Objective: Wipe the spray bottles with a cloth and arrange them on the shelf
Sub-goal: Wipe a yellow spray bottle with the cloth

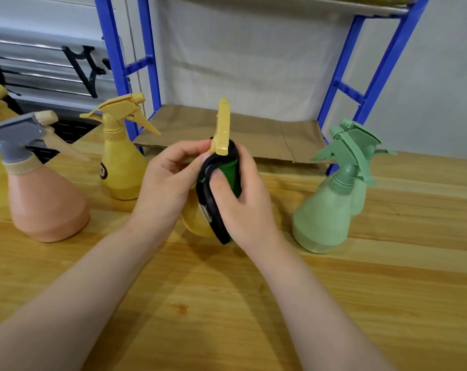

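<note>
All the spray bottles look like matt plastic: yellow one [119, 167] upper left, pink one [46, 202] at left, green one [326, 210] at right. Cloth [227, 167] in the centre is soft green-and-black fabric. Table [227, 317] is smooth grained wood, shelf frame [371, 84] glossy blue metal, shelf liner [253, 135] brown cardboard.

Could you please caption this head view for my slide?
Both hands wipe a yellow spray bottle with a green-black cloth.

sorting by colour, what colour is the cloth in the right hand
Green with black edging, seen in the head view: the cloth, wrapped on the yellow bottle.
</note>
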The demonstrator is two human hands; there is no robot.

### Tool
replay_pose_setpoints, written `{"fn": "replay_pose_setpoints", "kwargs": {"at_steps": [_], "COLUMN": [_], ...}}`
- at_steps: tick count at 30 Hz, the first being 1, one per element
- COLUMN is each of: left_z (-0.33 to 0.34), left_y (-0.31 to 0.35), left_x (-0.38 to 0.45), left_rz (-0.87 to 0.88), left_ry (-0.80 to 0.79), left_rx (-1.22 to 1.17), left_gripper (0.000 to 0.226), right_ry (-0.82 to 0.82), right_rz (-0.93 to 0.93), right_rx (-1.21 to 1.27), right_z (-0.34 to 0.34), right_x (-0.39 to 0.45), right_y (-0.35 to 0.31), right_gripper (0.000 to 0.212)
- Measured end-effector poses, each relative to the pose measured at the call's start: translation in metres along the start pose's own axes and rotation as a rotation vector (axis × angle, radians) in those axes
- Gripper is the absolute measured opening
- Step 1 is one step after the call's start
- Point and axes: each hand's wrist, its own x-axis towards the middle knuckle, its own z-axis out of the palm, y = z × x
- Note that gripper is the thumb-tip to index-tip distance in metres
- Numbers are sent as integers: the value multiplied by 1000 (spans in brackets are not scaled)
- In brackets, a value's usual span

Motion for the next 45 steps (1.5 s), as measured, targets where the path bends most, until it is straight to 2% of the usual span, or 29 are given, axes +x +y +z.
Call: {"fn": "replay_pose_setpoints", "kwargs": {"at_steps": [3, 7, 12, 15, 17, 19, 22, 25, 28, 36, 39, 45], "left_z": [1, 1, -2, -3, -2, 0, -1, 1, 3, 5, 4, -2], "left_y": [0, -5, -6, -11, -15, -16, -14, -10, -7, -2, 0, 6], "left_x": [-3, -6, -3, -2, -3, -3, -3, -3, -3, -7, -6, 1], "left_rz": [31, 48, 90, 96, 135, 177, 144, 79, 77, 147, 113, 39], "left_ry": [-49, -178, -188, -234, -264, -240, -175, -157, -131, -51, 48, 111], "left_rx": [10, 76, 237, 333, 443, 502, 426, 383, 325, 379, 218, 59], "left_gripper": [21, 32, 34, 35, 37, 36, 36, 40, 28, 23, 8, 13], "right_ry": [43, 144, 125, 170, 223, 242, 244, 239, 204, 137, 88, 118], "right_rz": [32, 118, 183, 275, 311, 280, 132, 79, 45, -19, -4, -11], "right_rx": [10, 109, 210, 266, 250, 110, -115, -175, -254, -264, -219, -290], "right_z": [0, 0, -3, -3, -4, -7, -13, -11, -9, -6, -6, -5], "right_x": [0, 1, 2, 5, 8, 10, 9, 6, 4, 5, 4, 3], "right_y": [2, 3, 1, 5, 9, 11, 9, 9, 10, 8, 9, 15], "right_gripper": [34, 22, 14, 11, 13, 18, 24, 26, 24, 17, 19, 17]}}
